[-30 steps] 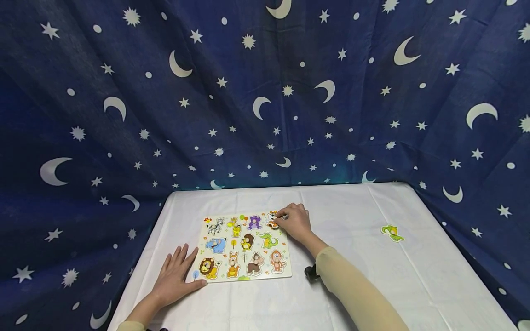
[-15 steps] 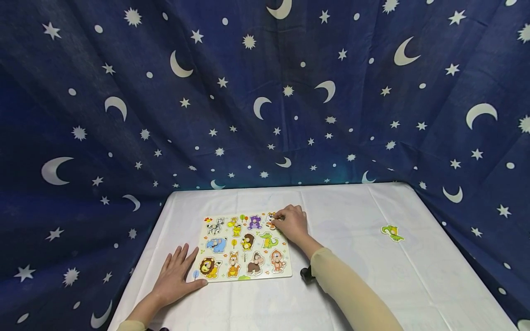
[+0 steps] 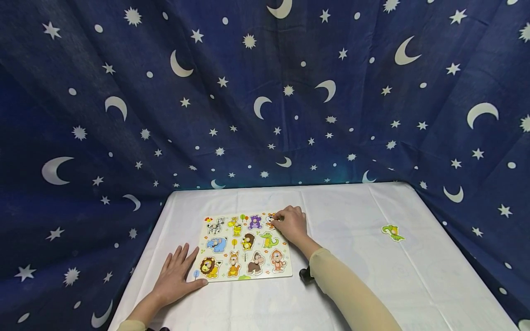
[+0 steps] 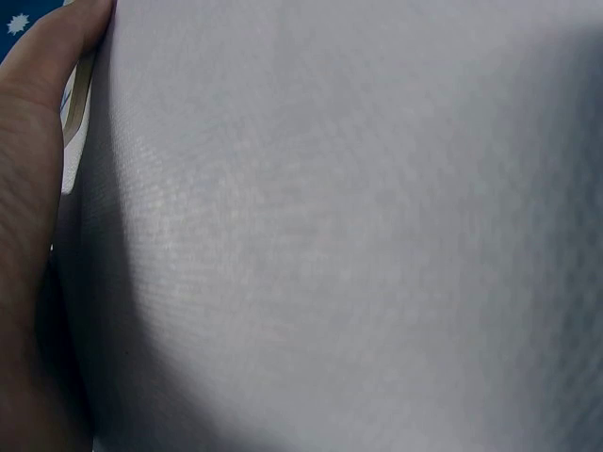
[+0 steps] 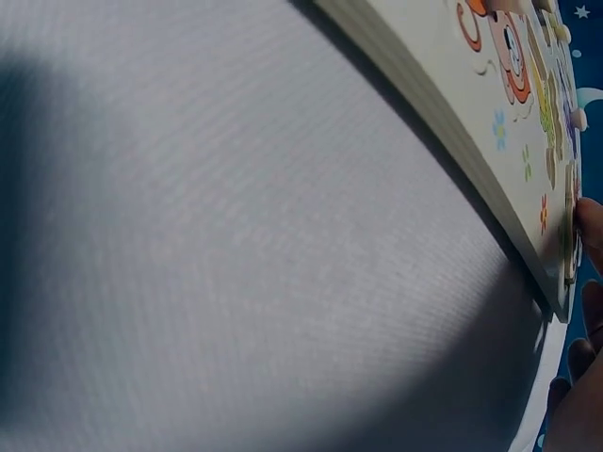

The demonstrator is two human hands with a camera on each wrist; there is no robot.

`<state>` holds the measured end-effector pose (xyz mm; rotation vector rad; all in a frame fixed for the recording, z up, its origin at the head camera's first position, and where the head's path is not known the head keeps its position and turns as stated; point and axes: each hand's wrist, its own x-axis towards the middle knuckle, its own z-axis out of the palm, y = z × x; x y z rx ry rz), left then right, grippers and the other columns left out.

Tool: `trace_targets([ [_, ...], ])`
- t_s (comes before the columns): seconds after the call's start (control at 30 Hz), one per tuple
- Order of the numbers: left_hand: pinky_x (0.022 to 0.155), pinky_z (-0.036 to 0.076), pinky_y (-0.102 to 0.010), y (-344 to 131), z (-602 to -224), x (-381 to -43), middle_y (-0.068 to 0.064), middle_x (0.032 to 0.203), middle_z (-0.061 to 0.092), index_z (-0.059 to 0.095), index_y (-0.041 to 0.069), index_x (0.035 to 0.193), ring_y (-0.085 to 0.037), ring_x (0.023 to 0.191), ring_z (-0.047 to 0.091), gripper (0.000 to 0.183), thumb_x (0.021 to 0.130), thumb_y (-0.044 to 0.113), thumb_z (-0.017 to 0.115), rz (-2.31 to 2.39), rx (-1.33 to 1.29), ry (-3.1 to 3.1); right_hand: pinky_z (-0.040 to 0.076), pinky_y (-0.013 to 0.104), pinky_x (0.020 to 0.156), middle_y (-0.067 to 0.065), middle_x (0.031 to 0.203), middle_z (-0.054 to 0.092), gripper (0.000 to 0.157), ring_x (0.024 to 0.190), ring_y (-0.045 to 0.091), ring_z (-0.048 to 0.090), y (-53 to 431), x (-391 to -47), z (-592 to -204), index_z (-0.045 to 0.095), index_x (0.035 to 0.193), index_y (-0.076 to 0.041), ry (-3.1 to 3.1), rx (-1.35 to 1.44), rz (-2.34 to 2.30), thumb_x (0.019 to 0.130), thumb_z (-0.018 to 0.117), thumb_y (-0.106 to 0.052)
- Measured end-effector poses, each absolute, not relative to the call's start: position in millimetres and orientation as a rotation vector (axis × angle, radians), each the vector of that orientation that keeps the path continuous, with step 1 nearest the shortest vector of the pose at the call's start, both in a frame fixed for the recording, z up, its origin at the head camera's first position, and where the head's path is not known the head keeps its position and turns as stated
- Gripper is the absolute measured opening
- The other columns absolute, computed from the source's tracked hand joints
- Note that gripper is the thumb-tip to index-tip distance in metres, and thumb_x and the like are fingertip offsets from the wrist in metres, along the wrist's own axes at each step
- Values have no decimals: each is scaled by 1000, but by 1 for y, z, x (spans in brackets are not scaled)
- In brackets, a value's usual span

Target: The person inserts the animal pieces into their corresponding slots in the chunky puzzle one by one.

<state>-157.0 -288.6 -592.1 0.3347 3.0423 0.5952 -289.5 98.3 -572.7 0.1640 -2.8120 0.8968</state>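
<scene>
A white wooden puzzle board with colourful animal shapes lies flat on the table. My right hand is over its far right corner, thumb and fingers pinching the tiger puzzle piece, which they partly cover. In the right wrist view, a fingertip meets a piece at the board's corner. My left hand lies spread on the table, thumb and index fingertip touching the board's left side. In the left wrist view only the thumb side of that hand shows.
A loose green animal piece lies on the white-covered table, well right of the board. A blue curtain with moons and stars hangs behind the far edge. A black object sits under my right wrist.
My right hand has shifted slightly left and nearer at the tiger piece, then stayed almost still. My left hand and the board have hardly moved.
</scene>
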Motion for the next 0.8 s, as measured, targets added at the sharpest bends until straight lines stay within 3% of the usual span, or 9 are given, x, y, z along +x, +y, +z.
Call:
trace_targets([
  [0.8, 123, 3, -62, -291, -595, -159, -23, 167, 20, 38, 13, 160, -46, 153, 10, 108, 77, 74, 72, 579, 346, 3053, 39, 41, 82, -8, 91, 61, 12, 95, 20, 49, 101, -294, -573, 80, 90, -25, -2834, 180, 849, 85, 82, -36],
])
